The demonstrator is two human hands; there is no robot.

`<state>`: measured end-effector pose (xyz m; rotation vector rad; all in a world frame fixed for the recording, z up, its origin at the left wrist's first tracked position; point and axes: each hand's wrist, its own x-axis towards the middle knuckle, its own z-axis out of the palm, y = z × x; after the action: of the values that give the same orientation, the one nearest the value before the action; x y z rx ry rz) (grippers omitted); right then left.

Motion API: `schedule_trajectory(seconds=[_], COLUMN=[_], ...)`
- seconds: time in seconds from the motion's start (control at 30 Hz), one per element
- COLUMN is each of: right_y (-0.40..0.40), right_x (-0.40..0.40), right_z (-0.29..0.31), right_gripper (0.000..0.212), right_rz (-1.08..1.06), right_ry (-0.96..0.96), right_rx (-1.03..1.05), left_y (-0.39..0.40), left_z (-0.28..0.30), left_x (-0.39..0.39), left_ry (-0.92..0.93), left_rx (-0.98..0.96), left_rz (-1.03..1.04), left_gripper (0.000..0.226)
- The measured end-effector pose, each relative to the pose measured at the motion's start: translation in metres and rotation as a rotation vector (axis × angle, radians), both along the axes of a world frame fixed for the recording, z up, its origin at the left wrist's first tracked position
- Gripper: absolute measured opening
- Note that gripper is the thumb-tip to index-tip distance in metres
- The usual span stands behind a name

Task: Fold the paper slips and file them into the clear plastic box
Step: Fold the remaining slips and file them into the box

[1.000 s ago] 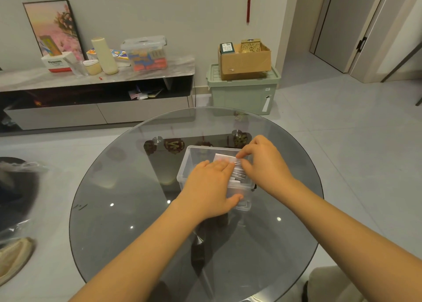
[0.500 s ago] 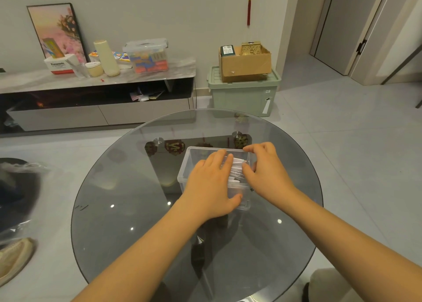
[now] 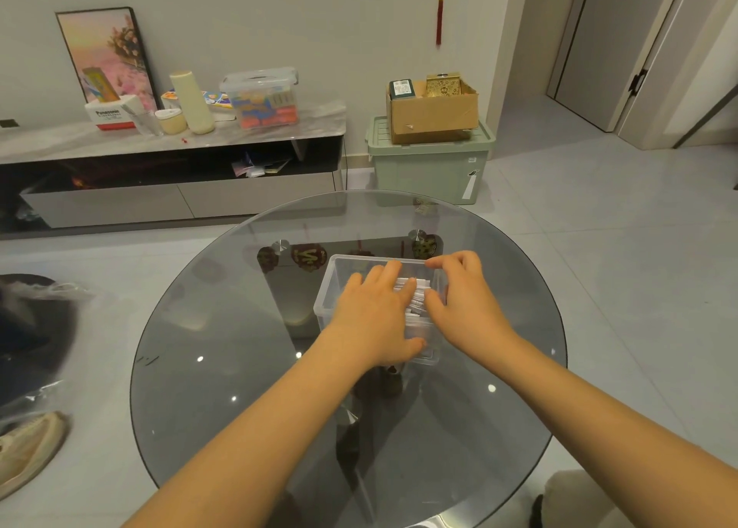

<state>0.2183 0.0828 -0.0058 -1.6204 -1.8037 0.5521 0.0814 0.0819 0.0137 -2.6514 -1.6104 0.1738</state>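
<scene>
Both flat, open hands, left hand [image 3: 373, 319] and right hand [image 3: 465, 303], now press paper slips [image 3: 415, 294] into clear plastic box [image 3: 331, 284].

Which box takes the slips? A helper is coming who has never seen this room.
On the round glass table, under both hands, stands a small clear plastic box with white paper slips inside. Unlike the lidded clear bin on the sideboard, it is open and holds only paper.

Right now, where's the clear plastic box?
In the head view, the clear plastic box sits on the round glass table, far of centre, under the left hand and right hand.
</scene>
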Motion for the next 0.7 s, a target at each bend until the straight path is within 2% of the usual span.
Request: schedule_trajectory(seconds=[0.17,0.33,0.53,0.63,0.7], right_y=[0.000,0.003,0.002,0.003,0.003], right_x=[0.002,0.008,0.006,0.005,0.004], right_z=[-0.001,0.002,-0.001,-0.002,-0.002], right_gripper=[0.038,0.040,0.041,0.042,0.042], right_rz=[0.016,0.044,0.049,0.045,0.039], right_ry=[0.008,0.048,0.034,0.025,0.027], right_rx=[0.000,0.001,0.006,0.008,0.008], left_y=[0.003,-0.007,-0.012,-0.012,-0.010], left_z=[0.001,-0.005,-0.003,0.001,0.006], left_x=[-0.003,-0.009,-0.007,-0.005,-0.005], left_ry=[-0.058,-0.131,-0.059,-0.078,-0.168], left_rx=[-0.054,0.064,-0.002,-0.033,-0.081], left_rz=[-0.029,-0.065,0.153,0.176,0.165], left_gripper=[0.077,0.076,0.078,0.063,0.048])
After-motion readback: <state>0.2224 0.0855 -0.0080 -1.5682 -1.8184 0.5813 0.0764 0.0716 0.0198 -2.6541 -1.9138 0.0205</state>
